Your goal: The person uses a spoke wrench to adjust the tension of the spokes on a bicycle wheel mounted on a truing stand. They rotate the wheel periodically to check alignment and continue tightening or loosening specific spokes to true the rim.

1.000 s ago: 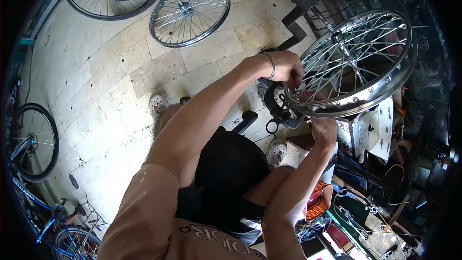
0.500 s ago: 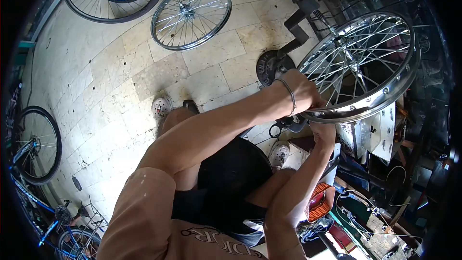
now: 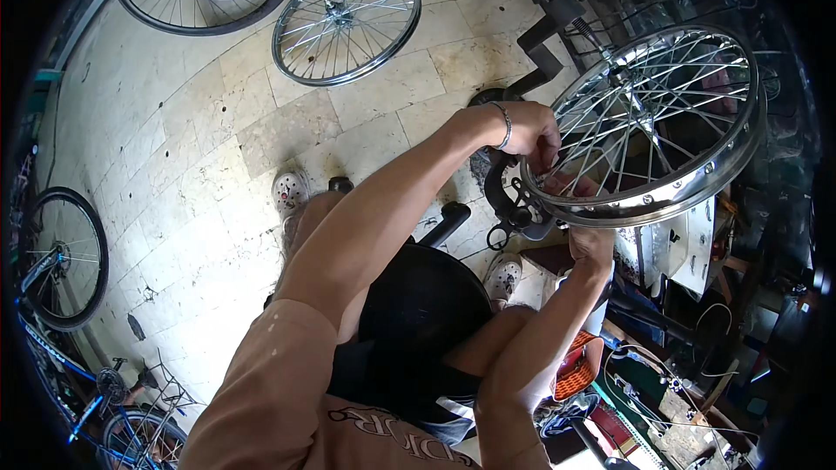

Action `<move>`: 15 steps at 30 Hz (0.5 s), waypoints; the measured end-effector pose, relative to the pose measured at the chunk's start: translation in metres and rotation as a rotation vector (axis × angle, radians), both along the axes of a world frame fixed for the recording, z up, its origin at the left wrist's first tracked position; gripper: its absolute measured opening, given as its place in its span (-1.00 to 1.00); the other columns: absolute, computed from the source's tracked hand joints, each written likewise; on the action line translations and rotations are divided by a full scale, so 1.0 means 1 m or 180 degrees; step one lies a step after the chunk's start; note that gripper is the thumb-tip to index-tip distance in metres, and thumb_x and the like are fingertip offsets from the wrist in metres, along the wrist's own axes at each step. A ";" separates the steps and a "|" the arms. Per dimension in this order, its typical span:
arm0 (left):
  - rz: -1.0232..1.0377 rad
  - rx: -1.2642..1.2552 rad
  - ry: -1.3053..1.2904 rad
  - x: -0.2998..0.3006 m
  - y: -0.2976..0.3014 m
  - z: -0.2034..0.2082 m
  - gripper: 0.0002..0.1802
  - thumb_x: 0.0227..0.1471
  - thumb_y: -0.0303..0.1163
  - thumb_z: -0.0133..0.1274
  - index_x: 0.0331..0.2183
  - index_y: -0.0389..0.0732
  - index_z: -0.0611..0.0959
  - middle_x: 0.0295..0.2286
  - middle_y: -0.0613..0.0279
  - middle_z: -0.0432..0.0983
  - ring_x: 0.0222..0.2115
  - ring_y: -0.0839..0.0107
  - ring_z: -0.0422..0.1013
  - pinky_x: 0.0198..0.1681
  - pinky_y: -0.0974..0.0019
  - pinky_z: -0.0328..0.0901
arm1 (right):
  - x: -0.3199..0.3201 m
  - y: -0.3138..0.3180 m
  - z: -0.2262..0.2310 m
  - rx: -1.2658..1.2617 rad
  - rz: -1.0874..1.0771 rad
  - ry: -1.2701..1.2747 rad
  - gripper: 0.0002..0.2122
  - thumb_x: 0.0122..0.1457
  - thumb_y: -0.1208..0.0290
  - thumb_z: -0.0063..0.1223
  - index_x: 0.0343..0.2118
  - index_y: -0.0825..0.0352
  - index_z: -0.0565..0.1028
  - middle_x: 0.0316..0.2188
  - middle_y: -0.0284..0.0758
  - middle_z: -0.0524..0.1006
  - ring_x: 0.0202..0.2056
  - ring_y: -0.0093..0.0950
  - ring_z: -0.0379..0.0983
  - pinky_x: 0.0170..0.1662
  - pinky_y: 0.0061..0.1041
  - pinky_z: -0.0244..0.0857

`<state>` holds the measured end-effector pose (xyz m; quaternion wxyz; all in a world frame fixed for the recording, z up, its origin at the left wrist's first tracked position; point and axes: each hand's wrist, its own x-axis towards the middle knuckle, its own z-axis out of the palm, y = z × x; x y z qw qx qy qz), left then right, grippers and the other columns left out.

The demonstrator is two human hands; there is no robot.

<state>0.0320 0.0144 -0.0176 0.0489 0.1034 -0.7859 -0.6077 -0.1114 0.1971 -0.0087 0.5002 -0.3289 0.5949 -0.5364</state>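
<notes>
A spoked bicycle wheel point(image 3: 659, 194) with a shiny metal rim and no tyre is held at its axle by a dark truing stand point(image 3: 542, 50) on the right. At the rim's near left part, my left hand point(image 3: 531, 130) is closed, its fingertips bent down together by the spokes; what they pinch is too small to make out. My right hand point(image 3: 590, 242) comes up from below the same stretch of rim. Its fingers show inside the rim near the left fingertips, wrapped round it, and the rim hides part of the hand.
Another bare wheel point(image 3: 345, 24) lies on the tiled floor ahead. Bicycles stand at far left and lower left, including a blue frame point(image 3: 61, 354). A round black seat point(image 3: 424, 296) is between my legs. An orange basket point(image 3: 579, 367) and cluttered tools sit at lower right.
My left hand has moved left and farther away along the rim. The fingers of my right hand now show inside the rim.
</notes>
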 end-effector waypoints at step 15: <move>0.0476 -0.2289 -0.0459 0.007 0.044 0.047 -0.91 -0.17 -0.45 0.06 -0.49 -0.17 0.64 -0.54 0.00 0.55 -0.45 0.09 0.52 -0.42 0.14 0.41 | 0.001 0.005 0.003 0.0135 -0.0080 0.0914 -0.72 0.02 0.58 0.13 -0.17 0.52 0.47 -0.34 -0.26 0.57 -0.32 -0.58 0.48 -0.22 -0.64 0.34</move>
